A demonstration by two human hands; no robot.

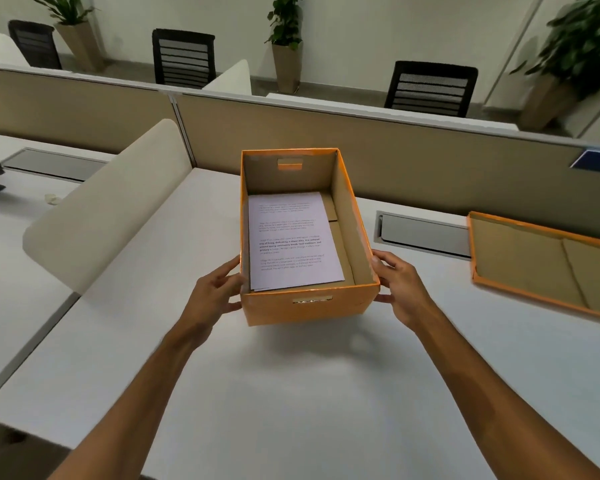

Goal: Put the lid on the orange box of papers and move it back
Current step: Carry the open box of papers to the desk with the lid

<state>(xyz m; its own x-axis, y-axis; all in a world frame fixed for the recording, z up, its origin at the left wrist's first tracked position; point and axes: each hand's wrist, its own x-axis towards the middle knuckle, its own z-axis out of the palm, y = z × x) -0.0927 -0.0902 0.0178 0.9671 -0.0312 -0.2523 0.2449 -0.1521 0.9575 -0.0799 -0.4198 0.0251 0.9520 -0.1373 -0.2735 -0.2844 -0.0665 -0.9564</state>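
Note:
The orange box (pixel 305 306) stands open on the white desk (pixel 291 393), straight in front of me. A stack of printed papers (pixel 291 244) lies flat inside it against the left wall. My left hand (pixel 219 289) presses on the box's left side near the front corner. My right hand (pixel 399 285) presses on the right side, thumb at the rim. The box's lid (pixel 541 268) lies upside down on the desk at the far right, brown inside facing up, apart from the box.
A beige partition (pixel 413 161) runs behind the box. A cream curved divider (pixel 118 209) stands at the left. A grey cable hatch (pixel 426 233) sits in the desk between box and lid. Chairs and potted plants stand beyond.

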